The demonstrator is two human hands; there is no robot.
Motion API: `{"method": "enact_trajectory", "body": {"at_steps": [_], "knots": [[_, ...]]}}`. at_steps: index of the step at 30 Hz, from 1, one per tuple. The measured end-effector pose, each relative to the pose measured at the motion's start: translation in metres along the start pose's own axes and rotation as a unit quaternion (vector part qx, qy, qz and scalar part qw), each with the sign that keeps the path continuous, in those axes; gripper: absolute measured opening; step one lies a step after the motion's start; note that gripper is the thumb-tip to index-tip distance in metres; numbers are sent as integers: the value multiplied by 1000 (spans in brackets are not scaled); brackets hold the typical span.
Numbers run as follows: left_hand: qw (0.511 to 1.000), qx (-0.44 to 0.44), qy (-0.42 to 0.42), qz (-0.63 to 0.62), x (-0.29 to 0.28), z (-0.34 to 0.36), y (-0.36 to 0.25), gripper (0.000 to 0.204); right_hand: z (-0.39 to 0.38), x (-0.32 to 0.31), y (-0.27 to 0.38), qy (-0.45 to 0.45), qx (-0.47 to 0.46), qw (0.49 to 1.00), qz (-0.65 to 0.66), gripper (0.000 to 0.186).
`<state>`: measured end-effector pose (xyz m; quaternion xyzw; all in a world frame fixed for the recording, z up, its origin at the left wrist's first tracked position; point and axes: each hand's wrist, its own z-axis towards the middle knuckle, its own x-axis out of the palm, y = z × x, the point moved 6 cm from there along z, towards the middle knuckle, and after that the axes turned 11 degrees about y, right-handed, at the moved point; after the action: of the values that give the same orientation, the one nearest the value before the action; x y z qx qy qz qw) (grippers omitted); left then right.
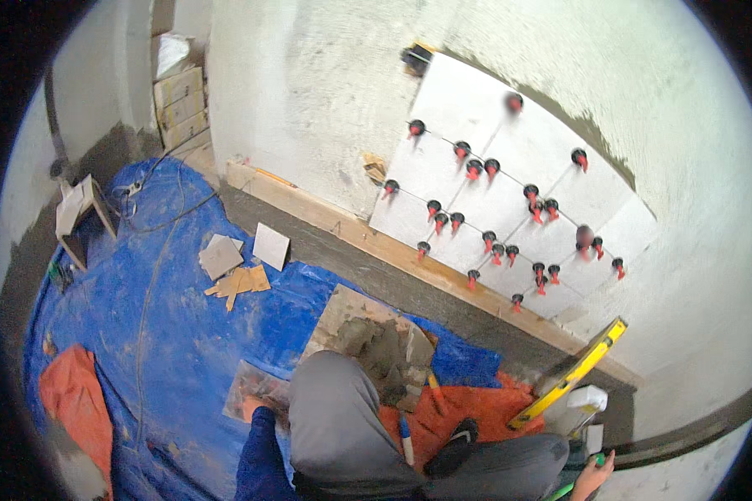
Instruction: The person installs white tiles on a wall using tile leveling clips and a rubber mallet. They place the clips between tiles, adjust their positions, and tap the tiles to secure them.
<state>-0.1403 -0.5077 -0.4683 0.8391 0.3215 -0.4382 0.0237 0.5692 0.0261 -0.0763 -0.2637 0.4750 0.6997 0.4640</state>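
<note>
My left hand (251, 408) is at the near edge of a flat, greyish, see-through pack (259, 382) with a reddish tint, on the blue sheet. My grey-trousered knee hides part of the pack, and the fingers are too small to make out. At the lower right, the fingers of my right hand (595, 478) are closed round a small green object (600, 459) whose kind I cannot tell. Just beyond it stands a white container (589, 398). On the wall, large white tiles (468, 96) carry several black-and-red levelling clips (492, 168) along their joints.
A mortar-covered board (330, 321) lies before my knees. A yellow spirit level (576, 371) leans over an orange cloth (510, 402). A wooden batten (309, 204) runs below the tiles. Tile pieces (271, 246), cardboard scraps (241, 284) and a stool (83, 209) are leftward.
</note>
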Motion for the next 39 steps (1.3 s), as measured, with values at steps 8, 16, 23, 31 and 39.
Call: {"method": "enact_trajectory", "body": {"at_steps": [8,16,23,31,39], "knots": [[981,103,-54,-153,2,-2,26,32,-12,-39,100,-58,-114,990,-55,54],[951,143,-117,-248,-43,-35,39,23,30,-26,153,-30,-157,980,115,56],[976,165,-118,-79,-73,-37,37,20,0,-6,246,14,-282,932,226,40],[885,238,-200,-347,-153,-104,-10,22,-17,39,280,174,-227,905,314,37],[397,892,140,-166,-183,-481,-352,22,-21,81,390,448,-260,723,457,48]]}}
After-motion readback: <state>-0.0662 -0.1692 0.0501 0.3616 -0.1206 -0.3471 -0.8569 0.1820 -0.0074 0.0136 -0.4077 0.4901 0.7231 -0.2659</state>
